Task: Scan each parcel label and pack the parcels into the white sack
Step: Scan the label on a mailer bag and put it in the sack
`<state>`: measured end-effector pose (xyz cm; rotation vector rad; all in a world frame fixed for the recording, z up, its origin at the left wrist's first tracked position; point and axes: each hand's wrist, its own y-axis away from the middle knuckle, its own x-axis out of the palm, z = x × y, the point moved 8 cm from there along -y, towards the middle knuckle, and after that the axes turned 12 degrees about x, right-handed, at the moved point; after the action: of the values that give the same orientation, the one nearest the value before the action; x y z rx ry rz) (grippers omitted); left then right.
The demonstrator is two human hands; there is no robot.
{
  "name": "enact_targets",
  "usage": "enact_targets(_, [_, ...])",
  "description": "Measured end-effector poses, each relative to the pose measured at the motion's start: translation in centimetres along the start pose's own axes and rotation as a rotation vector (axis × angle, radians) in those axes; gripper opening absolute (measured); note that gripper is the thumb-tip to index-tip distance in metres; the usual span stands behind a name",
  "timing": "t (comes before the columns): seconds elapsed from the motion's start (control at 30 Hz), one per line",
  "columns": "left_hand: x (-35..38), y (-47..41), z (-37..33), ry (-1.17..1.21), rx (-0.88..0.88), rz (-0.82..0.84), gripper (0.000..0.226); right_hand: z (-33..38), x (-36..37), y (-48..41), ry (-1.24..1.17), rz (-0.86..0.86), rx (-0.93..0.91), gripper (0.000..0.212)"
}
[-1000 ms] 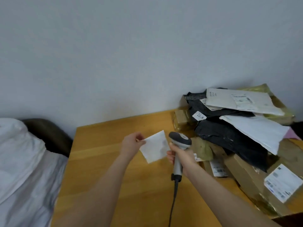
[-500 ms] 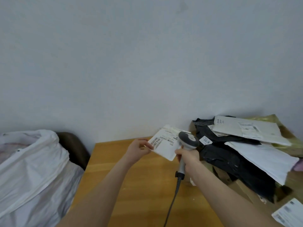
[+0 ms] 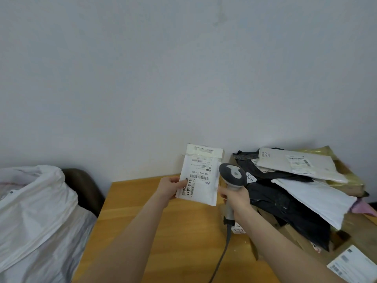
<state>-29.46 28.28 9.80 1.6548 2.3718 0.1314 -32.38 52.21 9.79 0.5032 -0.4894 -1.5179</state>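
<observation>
Raised since a moment ago, the white parcel (image 3: 201, 176) stands upright, label toward the camera; left hand (image 3: 169, 187) pinches its 8 o'clock edge; right hand (image 3: 234, 198) grips the scanner (image 3: 233, 174) at its 3 o'clock; white sack (image 3: 36, 211) sits at 9 o'clock of the counter (image 3: 183, 231).

Small white mailer (image 3: 204, 188) upright at centre frame, barcode label (image 3: 196, 177) facing camera, grey handheld scanner (image 3: 233, 176) just right of it, heaped black, white and brown parcels (image 3: 285, 197) at right, bulging white sack (image 3: 36, 217) lower left.
</observation>
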Motion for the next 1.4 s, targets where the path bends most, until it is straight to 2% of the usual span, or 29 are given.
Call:
enact_targets(0.13, [-0.5, 0.0, 0.9, 0.06, 0.001, -0.167, 0.026, -1.1, 0.0, 1.7, -0.006, 0.015, 0.034, 0.017])
enact_targets(0.27, [-0.5, -0.4, 2.0, 0.092, -0.009, -0.229, 0.028, -2.7, 0.9, 4.3, -0.004, 0.081, 0.045, 0.011])
enact_targets(0.37, [-0.5, -0.5, 2.6, 0.079, -0.006, -0.255, 0.024, -3.4, 1.3, 6.0, 0.034, 0.105, 0.021, 0.016])
enact_targets(0.63, [-0.3, -0.2, 3.4, 0.071, 0.002, -0.27, 0.006, -3.2, 1.8, 8.6, 0.087, 0.14, -0.01, 0.021])
enact_targets(1.03, [-0.6, -0.1, 4.0, 0.048, -0.004, -0.287, 0.012, -3.4, 1.9, 9.0, 0.09, 0.16, 0.047, 0.019])
enact_targets(1.13, [-0.7, 0.0, 3.9, 0.035, 0.003, -0.284, 0.006, -3.2, 2.0, 9.1, 0.098, 0.159, 0.044, 0.018])
enact_targets(1.3, [-0.8, 0.1, 4.0, 0.025, -0.008, -0.287, 0.02, -3.0, 2.0, 9.0, 0.112, 0.164, 0.024, 0.018])
enact_targets(1.4, [-1.3, 0.5, 3.6, 0.026, 0.0, -0.303, 0.021, -2.6, 2.5, 8.6, 0.077, 0.181, 0.001, 0.014])
